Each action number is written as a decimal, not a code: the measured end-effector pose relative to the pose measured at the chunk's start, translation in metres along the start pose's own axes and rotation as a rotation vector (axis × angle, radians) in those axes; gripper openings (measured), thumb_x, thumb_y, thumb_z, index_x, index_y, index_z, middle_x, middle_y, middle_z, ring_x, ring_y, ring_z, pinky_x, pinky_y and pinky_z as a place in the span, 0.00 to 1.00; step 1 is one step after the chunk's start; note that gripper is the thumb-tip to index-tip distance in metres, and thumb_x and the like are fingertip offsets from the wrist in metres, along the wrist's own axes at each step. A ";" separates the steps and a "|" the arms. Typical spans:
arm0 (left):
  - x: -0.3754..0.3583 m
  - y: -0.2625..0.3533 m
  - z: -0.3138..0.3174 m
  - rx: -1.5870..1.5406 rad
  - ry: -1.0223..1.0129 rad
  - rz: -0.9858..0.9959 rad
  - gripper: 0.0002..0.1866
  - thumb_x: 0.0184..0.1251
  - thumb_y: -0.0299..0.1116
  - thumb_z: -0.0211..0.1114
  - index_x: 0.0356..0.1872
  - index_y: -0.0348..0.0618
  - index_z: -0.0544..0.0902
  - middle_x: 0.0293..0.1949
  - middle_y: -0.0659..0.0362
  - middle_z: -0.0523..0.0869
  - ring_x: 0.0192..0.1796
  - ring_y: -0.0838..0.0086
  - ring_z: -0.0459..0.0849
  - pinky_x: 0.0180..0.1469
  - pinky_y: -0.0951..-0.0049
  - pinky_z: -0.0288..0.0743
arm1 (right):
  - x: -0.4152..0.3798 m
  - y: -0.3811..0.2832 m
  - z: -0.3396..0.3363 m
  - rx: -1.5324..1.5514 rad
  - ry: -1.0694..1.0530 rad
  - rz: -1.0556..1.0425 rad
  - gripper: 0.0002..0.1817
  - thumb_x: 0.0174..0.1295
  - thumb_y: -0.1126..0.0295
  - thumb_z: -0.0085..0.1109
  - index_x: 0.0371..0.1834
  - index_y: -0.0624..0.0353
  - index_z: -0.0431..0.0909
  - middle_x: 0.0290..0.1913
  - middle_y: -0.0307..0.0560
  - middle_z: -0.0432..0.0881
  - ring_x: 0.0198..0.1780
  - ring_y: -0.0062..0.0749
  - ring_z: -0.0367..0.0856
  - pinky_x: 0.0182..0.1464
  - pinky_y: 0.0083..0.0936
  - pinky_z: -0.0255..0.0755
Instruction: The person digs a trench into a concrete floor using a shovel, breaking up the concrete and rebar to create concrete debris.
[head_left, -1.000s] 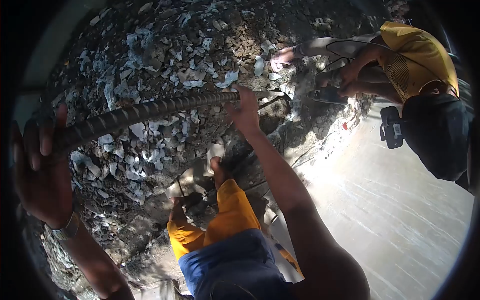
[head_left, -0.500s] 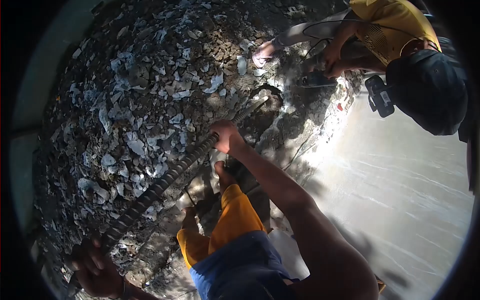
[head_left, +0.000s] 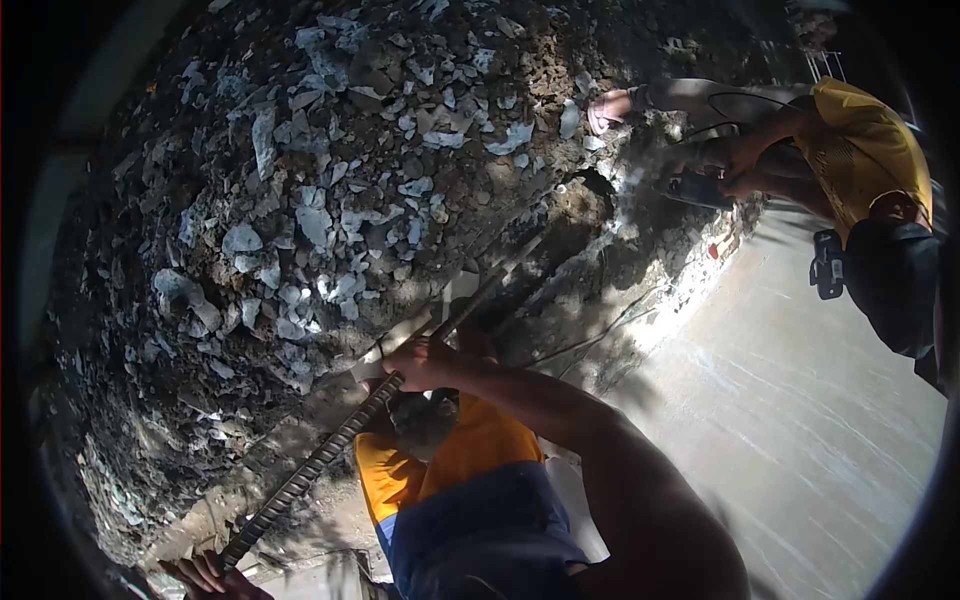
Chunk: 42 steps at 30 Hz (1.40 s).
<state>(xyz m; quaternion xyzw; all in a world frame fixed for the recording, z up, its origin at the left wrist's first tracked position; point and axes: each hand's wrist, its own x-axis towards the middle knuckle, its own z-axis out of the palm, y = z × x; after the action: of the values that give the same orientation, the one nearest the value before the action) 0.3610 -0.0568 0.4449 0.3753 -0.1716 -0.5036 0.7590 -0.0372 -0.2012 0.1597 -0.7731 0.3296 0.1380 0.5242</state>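
Note:
A long ribbed steel bar (head_left: 310, 468) runs slantwise across the view, from the lower left up toward the middle. My right hand (head_left: 425, 362) is closed around its upper part, in front of my orange shorts. At the bottom edge, my left hand (head_left: 215, 577) wraps the lower end and is partly cut off by the frame. The bar's far tip (head_left: 535, 242) lies over the dirt, short of a dark hole (head_left: 597, 182) in the ground.
Broken rubble (head_left: 320, 220) covers the ground on the left. A smooth concrete slab (head_left: 780, 400) spans the right. A co-worker in a yellow shirt (head_left: 865, 145) crouches at the upper right, hands on a dark power tool (head_left: 697, 187) with a cable.
Both my hands have drawn the bar back toward my body, and its tip has come away from the hole. The view has shifted, so the co-worker appears farther right and lower.

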 end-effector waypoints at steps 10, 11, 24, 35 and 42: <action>0.030 -0.034 -0.016 -0.119 0.064 -0.008 0.09 0.68 0.27 0.48 0.45 0.34 0.73 0.16 0.67 0.61 0.18 0.81 0.59 0.35 0.74 0.62 | -0.025 0.025 0.015 -0.003 0.392 -0.102 0.14 0.49 0.65 0.64 0.40 0.49 0.76 0.34 0.44 0.81 0.43 0.41 0.82 0.42 0.40 0.74; 0.035 -0.069 -0.016 -0.129 -0.005 0.002 0.18 0.69 0.26 0.46 0.57 0.28 0.68 0.18 0.65 0.61 0.17 0.81 0.59 0.30 0.78 0.60 | -0.042 0.052 -0.004 -0.107 0.323 -0.002 0.12 0.50 0.65 0.62 0.38 0.49 0.76 0.32 0.43 0.81 0.41 0.41 0.82 0.41 0.39 0.74; 0.142 -0.160 0.217 0.009 -0.504 -0.108 0.02 0.63 0.23 0.50 0.35 0.39 0.70 0.14 0.68 0.60 0.19 0.83 0.62 0.32 0.79 0.64 | -0.131 0.165 -0.152 -0.047 0.700 -0.025 0.16 0.37 0.69 0.68 0.34 0.53 0.80 0.31 0.43 0.81 0.37 0.43 0.82 0.40 0.36 0.76; 0.099 -0.159 0.269 0.155 -0.302 -0.062 0.05 0.63 0.24 0.54 0.39 0.39 0.71 0.18 0.66 0.62 0.21 0.82 0.60 0.44 0.72 0.67 | -0.159 0.158 -0.159 -0.062 0.721 0.130 0.16 0.40 0.70 0.65 0.36 0.53 0.77 0.32 0.45 0.80 0.40 0.45 0.81 0.42 0.38 0.75; -0.006 -0.131 0.130 0.161 0.286 -0.169 0.05 0.62 0.22 0.55 0.34 0.42 0.68 0.19 0.65 0.60 0.25 0.77 0.64 0.52 0.63 0.65 | -0.115 0.139 -0.061 -0.088 0.311 0.104 0.17 0.44 0.68 0.63 0.42 0.47 0.77 0.36 0.45 0.82 0.43 0.45 0.82 0.44 0.40 0.75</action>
<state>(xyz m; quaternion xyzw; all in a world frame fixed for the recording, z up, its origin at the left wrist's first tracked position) 0.1922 -0.1307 0.4342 0.5157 -0.0697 -0.4917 0.6981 -0.2224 -0.2464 0.1489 -0.7891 0.4400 0.0580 0.4247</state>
